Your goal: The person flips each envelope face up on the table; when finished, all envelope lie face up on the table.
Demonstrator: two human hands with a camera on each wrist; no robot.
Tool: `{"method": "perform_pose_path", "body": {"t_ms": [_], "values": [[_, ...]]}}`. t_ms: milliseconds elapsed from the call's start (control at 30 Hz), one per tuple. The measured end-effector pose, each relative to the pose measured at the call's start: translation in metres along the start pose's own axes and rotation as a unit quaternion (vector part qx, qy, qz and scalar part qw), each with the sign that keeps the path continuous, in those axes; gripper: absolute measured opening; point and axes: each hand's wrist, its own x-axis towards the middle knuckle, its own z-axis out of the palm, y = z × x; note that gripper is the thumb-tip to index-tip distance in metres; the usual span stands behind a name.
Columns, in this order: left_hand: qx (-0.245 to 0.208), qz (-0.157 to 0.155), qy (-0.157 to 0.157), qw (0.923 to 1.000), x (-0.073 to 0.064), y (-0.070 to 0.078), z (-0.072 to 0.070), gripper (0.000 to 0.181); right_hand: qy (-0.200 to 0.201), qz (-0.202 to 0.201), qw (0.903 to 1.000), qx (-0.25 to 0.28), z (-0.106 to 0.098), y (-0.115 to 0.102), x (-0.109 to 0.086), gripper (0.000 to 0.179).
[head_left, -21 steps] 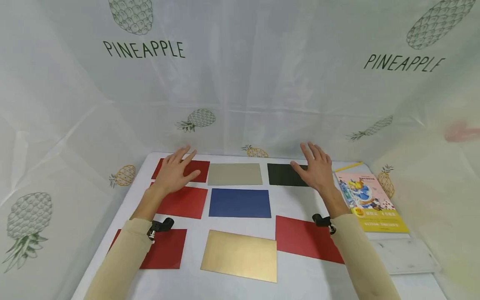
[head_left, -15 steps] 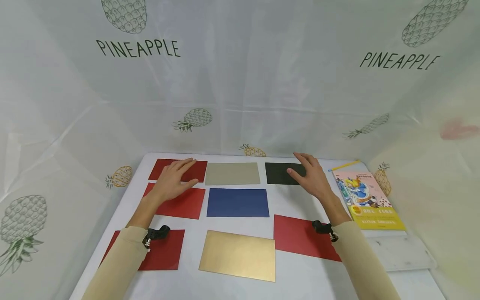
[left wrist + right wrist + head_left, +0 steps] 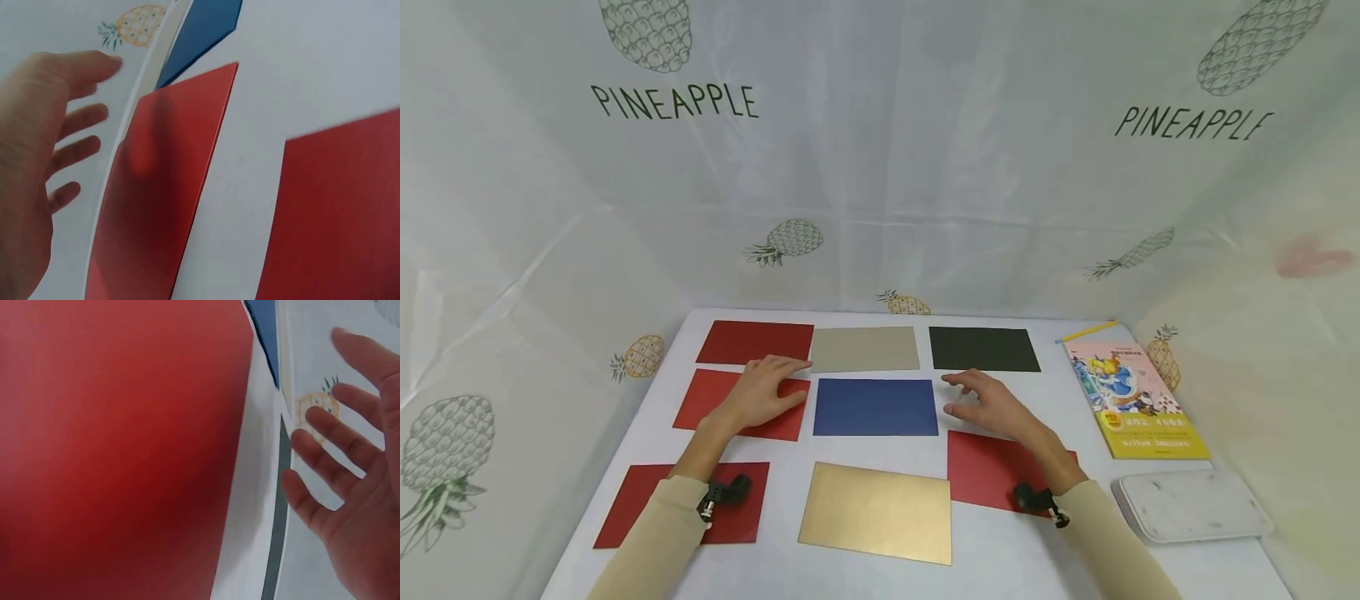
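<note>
My left hand hovers over the middle-left red card, fingers loosely bent and holding nothing. To its right lies a blue card. My right hand is in the air between the blue card and the lower-right red card, fingers relaxed, nothing in them. The back row holds a dark red card, a beige card and a dark green card. In front lie another red card, partly under my left sleeve, and a gold card.
On the right of the white table are a picture book, a yellow pencil behind it and a white flat case in front. A pineapple-print sheet rises behind and along both sides.
Both hands have drawn back toward me from the far row, the right one also inward to the left. The dark green card is now fully uncovered. The cards have stayed in place.
</note>
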Motion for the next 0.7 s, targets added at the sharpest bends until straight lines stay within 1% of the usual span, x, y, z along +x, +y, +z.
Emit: {"method": "perform_pose_path", "body": {"t_ms": [100, 133, 267, 467, 700], "values": [[0.018, 0.008, -0.014, 0.9997, 0.003, 0.006, 0.002, 0.060, -0.026, 0.004, 0.9996, -0.011, 0.006, -0.005, 0.000, 0.059], [0.023, 0.011, -0.018, 0.9995, 0.004, 0.007, 0.003, 0.059, -0.032, 0.004, 0.9994, -0.013, 0.007, -0.007, 0.000, 0.059], [0.037, 0.023, -0.027, 0.9987, 0.009, 0.010, 0.008, 0.058, -0.049, 0.001, 0.9978, -0.046, 0.012, -0.010, -0.001, 0.059], [0.044, 0.030, -0.036, 0.9980, 0.013, 0.011, 0.015, 0.056, -0.051, -0.019, 0.9933, -0.102, 0.019, -0.010, -0.001, 0.059], [0.036, 0.028, -0.034, 0.9984, 0.011, 0.013, 0.017, 0.053, -0.049, -0.039, 0.9913, -0.116, 0.023, -0.007, 0.002, 0.059]]}}
